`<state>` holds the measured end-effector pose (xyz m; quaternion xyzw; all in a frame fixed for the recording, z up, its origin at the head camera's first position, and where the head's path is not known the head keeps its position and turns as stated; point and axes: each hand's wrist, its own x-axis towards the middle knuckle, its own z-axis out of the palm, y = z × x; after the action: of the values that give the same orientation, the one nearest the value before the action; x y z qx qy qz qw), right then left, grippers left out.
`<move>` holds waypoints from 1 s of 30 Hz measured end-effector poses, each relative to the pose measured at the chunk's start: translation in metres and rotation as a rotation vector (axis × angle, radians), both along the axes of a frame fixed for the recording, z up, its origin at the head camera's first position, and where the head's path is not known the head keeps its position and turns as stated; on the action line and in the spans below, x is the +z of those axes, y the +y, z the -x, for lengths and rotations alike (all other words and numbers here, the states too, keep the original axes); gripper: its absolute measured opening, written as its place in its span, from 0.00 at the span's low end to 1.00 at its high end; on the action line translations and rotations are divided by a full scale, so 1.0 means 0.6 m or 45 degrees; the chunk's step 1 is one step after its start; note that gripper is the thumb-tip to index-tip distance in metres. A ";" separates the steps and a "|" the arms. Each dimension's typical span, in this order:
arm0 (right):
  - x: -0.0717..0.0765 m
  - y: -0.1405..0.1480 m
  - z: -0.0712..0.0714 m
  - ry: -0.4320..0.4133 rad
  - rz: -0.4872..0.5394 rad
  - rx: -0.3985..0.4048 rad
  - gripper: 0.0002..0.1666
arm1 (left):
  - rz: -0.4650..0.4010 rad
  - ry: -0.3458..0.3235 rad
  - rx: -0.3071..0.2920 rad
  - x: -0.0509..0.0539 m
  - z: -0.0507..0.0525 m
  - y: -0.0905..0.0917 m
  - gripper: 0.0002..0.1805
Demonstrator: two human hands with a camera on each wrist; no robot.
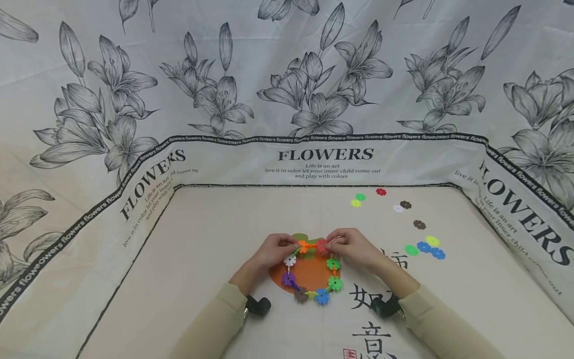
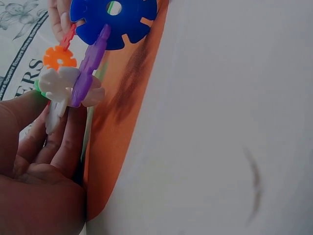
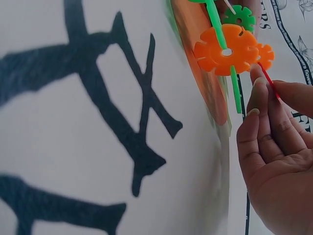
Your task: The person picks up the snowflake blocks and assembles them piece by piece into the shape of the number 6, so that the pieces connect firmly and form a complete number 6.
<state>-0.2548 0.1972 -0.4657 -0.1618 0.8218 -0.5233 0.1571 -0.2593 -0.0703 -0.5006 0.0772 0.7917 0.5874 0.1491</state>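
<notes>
A ring of linked, notched plastic flower discs is held up between the two hands over an orange fruit print (image 1: 312, 271). My left hand (image 1: 274, 251) pinches the ring's upper left part, at a green disc (image 2: 40, 88) beside an orange disc (image 1: 303, 246). A white disc (image 1: 290, 261) and a purple disc (image 1: 288, 278) hang below that hand. Between thumb and fingers, my right hand (image 1: 356, 248) pinches a red disc (image 3: 269, 81), seen edge-on in the right wrist view. Green discs (image 1: 333, 264) run down that side to a blue disc (image 1: 322, 296) and a brown disc (image 1: 301, 295).
Several loose discs lie at the right back, among them a red disc (image 1: 381, 191), a brown disc (image 1: 419, 225) and a blue disc (image 1: 438, 253). Black printed characters (image 1: 374, 338) mark the pale cloth. A flower-printed curtain (image 1: 323, 162) encloses the back and sides.
</notes>
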 end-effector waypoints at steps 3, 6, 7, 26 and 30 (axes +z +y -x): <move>-0.001 -0.001 0.000 -0.001 0.007 0.010 0.14 | -0.019 -0.004 0.001 -0.002 0.001 0.000 0.11; -0.002 -0.001 0.000 -0.002 0.009 0.015 0.15 | -0.026 -0.015 0.004 -0.003 0.001 0.000 0.10; -0.002 -0.001 0.000 -0.002 0.012 0.017 0.15 | -0.024 -0.020 0.007 -0.002 0.001 0.000 0.10; -0.004 -0.009 0.001 -0.022 -0.010 -0.008 0.14 | 0.006 -0.044 0.058 -0.001 0.000 0.000 0.12; 0.000 -0.009 -0.001 -0.013 -0.013 -0.005 0.14 | -0.011 -0.044 0.056 -0.002 0.000 0.000 0.11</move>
<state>-0.2540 0.1916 -0.4659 -0.1567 0.8239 -0.5202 0.1613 -0.2595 -0.0706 -0.5019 0.0502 0.7879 0.5953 0.1493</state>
